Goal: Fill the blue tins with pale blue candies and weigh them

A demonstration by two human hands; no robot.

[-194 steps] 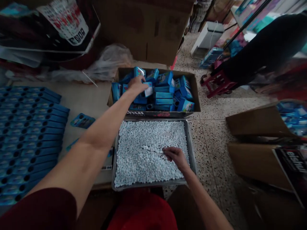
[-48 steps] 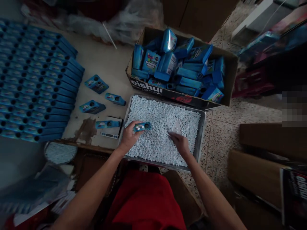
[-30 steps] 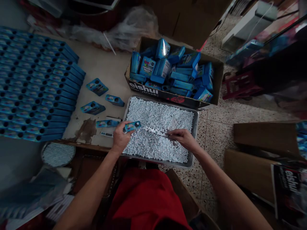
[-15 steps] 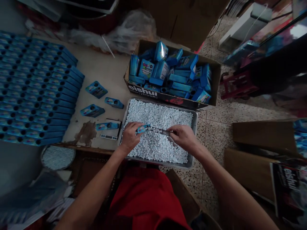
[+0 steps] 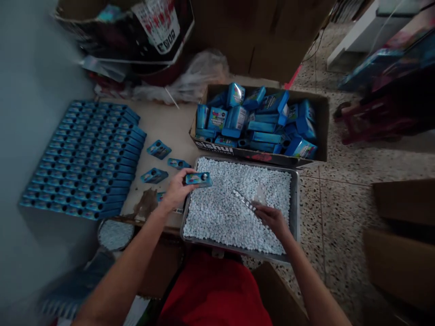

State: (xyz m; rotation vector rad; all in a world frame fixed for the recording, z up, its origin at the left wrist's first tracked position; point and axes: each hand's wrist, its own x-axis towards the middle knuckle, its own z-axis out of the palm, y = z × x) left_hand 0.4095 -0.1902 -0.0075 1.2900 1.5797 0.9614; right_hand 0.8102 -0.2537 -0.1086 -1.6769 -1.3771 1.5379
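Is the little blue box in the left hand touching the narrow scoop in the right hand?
Apart. The head view shows white pellets in the gap between the blue box and the scoop.

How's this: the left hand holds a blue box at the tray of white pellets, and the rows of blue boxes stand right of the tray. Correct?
No: the rows of blue boxes stand left of the tray, as the head view shows. The left hand does hold a blue box at the tray of white pellets.
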